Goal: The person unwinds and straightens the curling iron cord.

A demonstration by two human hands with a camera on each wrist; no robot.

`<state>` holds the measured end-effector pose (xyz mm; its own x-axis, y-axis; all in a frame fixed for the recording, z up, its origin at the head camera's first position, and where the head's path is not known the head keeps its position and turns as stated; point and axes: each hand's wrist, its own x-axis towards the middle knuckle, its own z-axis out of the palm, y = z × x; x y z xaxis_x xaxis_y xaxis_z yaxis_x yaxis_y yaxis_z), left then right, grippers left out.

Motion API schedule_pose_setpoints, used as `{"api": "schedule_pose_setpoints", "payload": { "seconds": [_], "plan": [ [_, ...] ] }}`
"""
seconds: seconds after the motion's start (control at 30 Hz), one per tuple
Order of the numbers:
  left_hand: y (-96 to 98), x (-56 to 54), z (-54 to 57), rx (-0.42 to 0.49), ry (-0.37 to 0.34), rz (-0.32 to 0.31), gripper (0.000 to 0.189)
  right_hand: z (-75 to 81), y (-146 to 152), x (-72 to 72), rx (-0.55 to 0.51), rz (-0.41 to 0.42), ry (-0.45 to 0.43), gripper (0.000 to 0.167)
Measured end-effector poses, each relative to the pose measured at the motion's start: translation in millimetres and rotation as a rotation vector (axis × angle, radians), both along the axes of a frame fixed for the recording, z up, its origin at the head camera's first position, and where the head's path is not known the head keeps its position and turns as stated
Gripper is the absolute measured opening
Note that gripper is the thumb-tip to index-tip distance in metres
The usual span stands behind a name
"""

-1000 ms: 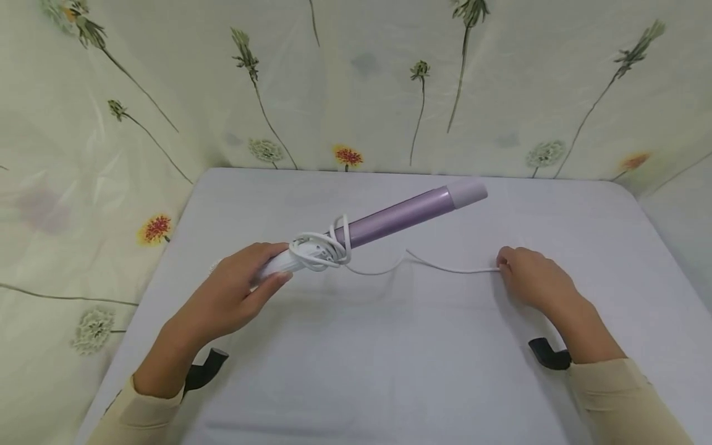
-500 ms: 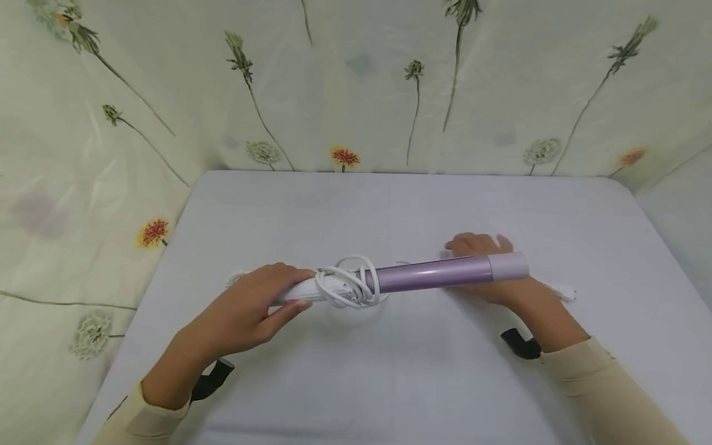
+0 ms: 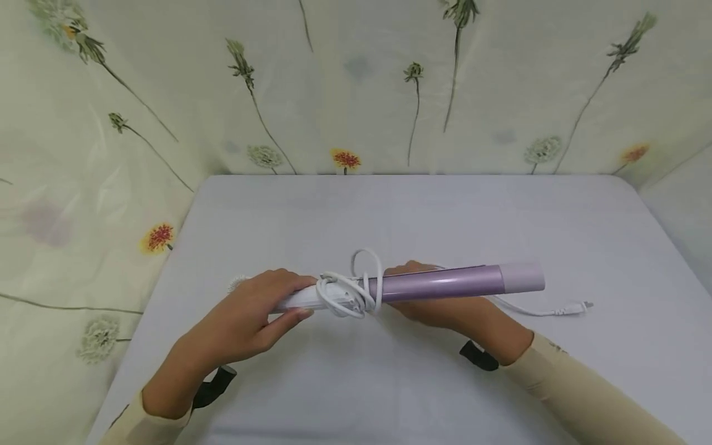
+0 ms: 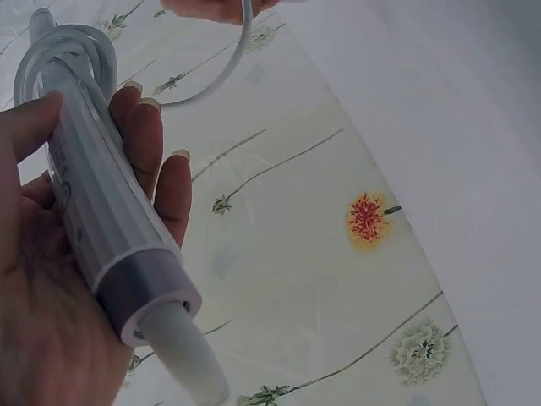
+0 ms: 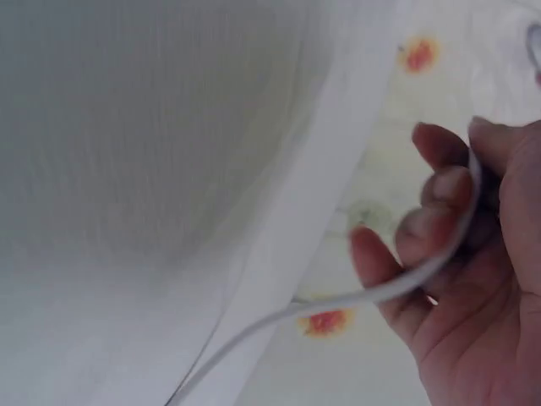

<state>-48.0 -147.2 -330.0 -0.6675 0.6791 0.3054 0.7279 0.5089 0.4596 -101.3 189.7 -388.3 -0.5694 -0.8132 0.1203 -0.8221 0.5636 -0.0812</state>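
My left hand (image 3: 239, 324) grips the white handle (image 4: 118, 203) of a curling iron (image 3: 445, 283) with a purple barrel and pale tip. The iron lies nearly level across the head view, tip to the right. White cord (image 3: 339, 296) is wound in loose loops where handle meets barrel, and one loop stands up above it. Behind the barrel, partly hidden by it, is my right hand (image 3: 450, 314). In the right wrist view its thumb and curled fingers pinch the cord (image 5: 279, 315), which runs over the palm. The cord's plug (image 3: 573, 309) lies right of that hand.
A white-covered table (image 3: 389, 395) spreads under both hands. Behind it and to the left hangs a flower-printed curtain (image 3: 334, 93). Black curved pieces (image 3: 214, 386) show at both wrists.
The right hand has moved left along the cord to behind the barrel, and the plug now shows at right. The left hand has lowered the iron's tip and shifted it slightly right.
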Motion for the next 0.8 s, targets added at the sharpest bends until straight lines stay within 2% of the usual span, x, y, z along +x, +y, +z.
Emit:
{"api": "schedule_pose_setpoints", "payload": {
  "seconds": [0.03, 0.07, 0.1, 0.13, 0.27, 0.4, 0.5, 0.63, 0.7, 0.8],
  "plan": [
    [0.0, 0.9, -0.9, -0.006, -0.001, 0.001, 0.043, 2.2, 3.8, -4.2, -0.044, -0.059, -0.063, 0.005],
    [-0.2, 1.7, -1.7, -0.011, -0.001, 0.003, 0.043, 4.1, 8.0, -9.3, -0.111, -0.12, -0.12, 0.009],
    [-0.5, 2.1, -2.8, -0.018, -0.002, 0.006, 0.044, 6.0, 11.9, -14.7, -0.269, -0.177, -0.188, 0.012],
    [-0.9, 2.5, -3.9, -0.025, -0.003, 0.01, 0.044, 8.9, 17.1, -19.6, -0.32, -0.21, -0.175, 0.01],
    [-4.3, 2.5, -9.1, -0.04, -0.014, 0.025, 0.045, 26.4, 42.5, -29.9, -0.427, -0.271, 0.007, 0.006],
    [-10.2, -1.0, -15.2, -0.038, -0.013, 0.044, 0.044, 44.8, 67.9, -27.7, -0.521, -0.313, 0.133, 0.005],
    [-16.5, -5.5, -20.2, -0.038, -0.02, 0.076, 0.043, 56.4, 84.2, -20.9, -0.598, -0.329, 0.272, 0.027],
    [-27.7, -11.5, -26.0, -0.045, -0.055, 0.157, 0.04, 69.3, 97.2, -6.9, -0.692, -0.37, 0.462, 0.053],
    [-33.5, -14.6, -28.6, -0.039, -0.08, 0.205, 0.039, 73.4, 100.1, 1.8, -0.713, -0.387, 0.501, 0.057],
    [-41.2, -20.8, -33.9, -0.003, -0.106, 0.252, 0.038, 74.5, 102.3, 16.1, -0.658, -0.359, 0.486, 0.061]
  ]
}}
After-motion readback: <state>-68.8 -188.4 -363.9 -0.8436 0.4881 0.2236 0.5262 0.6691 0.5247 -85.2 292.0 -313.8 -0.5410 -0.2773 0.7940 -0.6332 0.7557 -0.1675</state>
